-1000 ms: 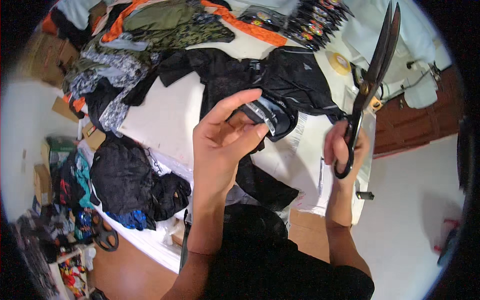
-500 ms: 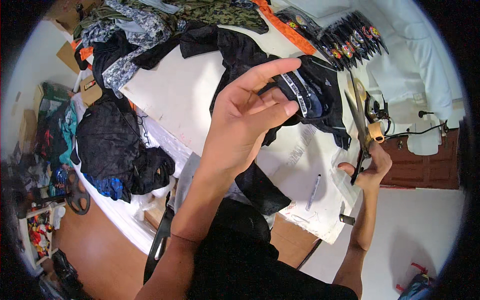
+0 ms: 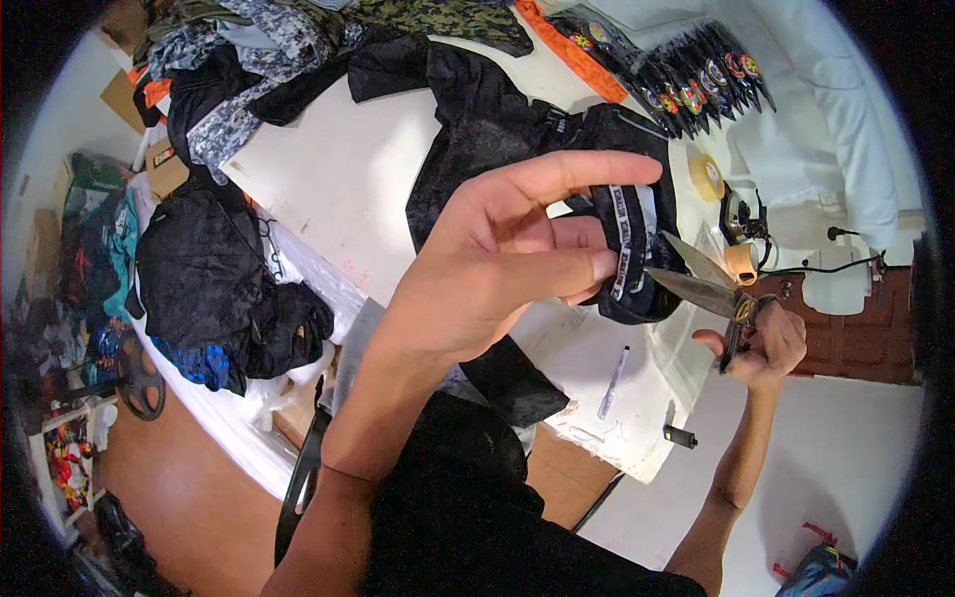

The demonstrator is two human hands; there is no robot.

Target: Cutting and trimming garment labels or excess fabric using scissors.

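Observation:
A black garment (image 3: pixel 468 134) lies spread over the white table. My left hand (image 3: pixel 477 259) pinches part of it between the thumb and curled fingers, with the index finger stretched out above. The raised part is a looped band (image 3: pixel 647 303) with a printed black-and-white tape (image 3: pixel 624 244) along its inside. My right hand (image 3: pixel 766 343) grips large metal scissors (image 3: pixel 701 289) by the handles. Their blades are apart and point left at the band, the tips close to its right side. My left hand hides some of the cloth behind it.
A pen (image 3: pixel 614 383) lies near the table's front edge. Tape rolls (image 3: pixel 706 177) and several packaged black pieces with colourful emblems (image 3: pixel 711 85) are at the right and back. Camouflage fabric (image 3: pixel 448 25) is heaped at the far side. A dark bundle (image 3: pixel 214 284) sits at left.
My left hand has moved right and slightly down with the band, which is now lifted and turned. The scissors have swung from nearly upright to pointing left, their blades near the band.

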